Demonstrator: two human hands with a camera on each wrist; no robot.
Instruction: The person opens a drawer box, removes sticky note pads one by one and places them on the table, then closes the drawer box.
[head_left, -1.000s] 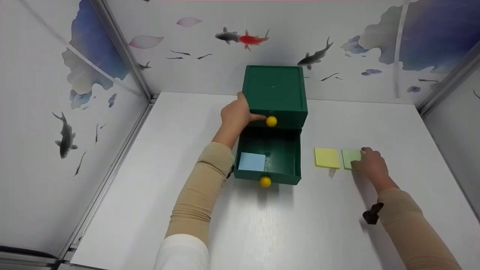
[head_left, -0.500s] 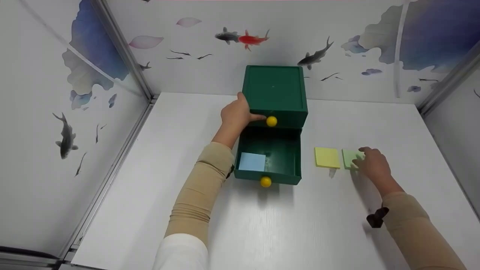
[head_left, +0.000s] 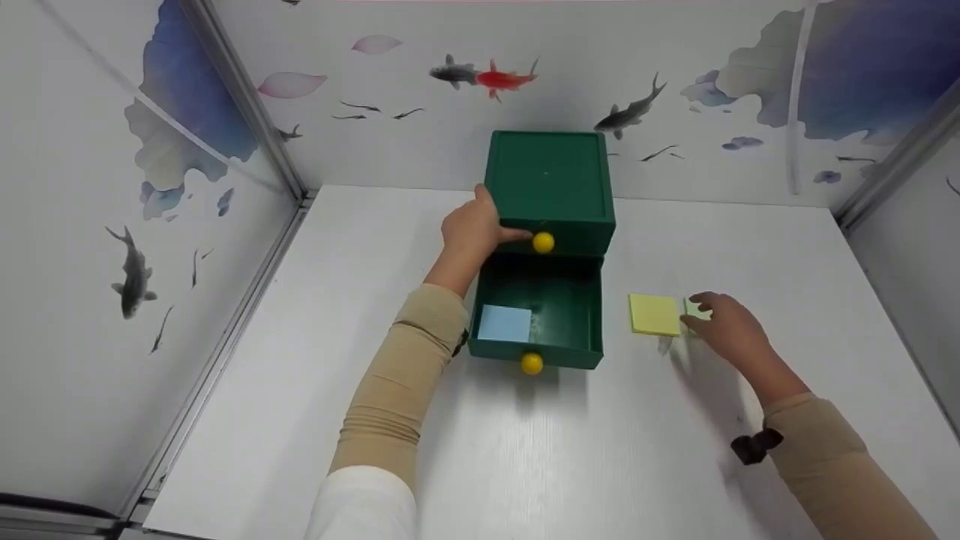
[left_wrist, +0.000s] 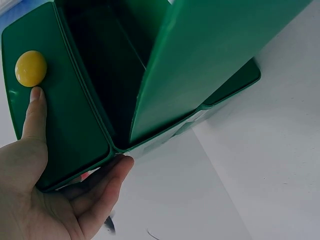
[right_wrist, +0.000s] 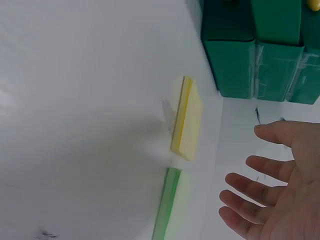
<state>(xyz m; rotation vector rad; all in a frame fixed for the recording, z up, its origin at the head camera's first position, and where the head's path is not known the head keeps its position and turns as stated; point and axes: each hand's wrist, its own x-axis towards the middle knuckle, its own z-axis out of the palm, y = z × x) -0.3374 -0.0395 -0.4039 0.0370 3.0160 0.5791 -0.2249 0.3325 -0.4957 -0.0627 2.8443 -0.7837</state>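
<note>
My left hand (head_left: 471, 229) grips the front left corner of a green drawer cabinet (head_left: 551, 176). Its thumb lies on the upper front beside a yellow knob (head_left: 543, 242), and its fingers run along the side, as the left wrist view shows. Below, a drawer (head_left: 566, 322) is pulled out with a blue sticky note pad (head_left: 505, 323) at its front left. Over the light green sticky note pad (right_wrist: 172, 200) hovers my right hand (head_left: 727, 326), fingers spread and holding nothing. Just left of that pad lies a yellow sticky note pad (head_left: 653, 314), near the fingertips.
The cabinet stands at the back of a white table (head_left: 360, 300), against a white wall (head_left: 420, 150) printed with fish. The open drawer juts forward, with a second yellow knob (head_left: 532, 364) on its front. Walls also enclose the left and right sides.
My right hand has lifted off the light green pad and shifted left toward the yellow pad. Both pads stay in place. My left hand and the drawer have not moved.
</note>
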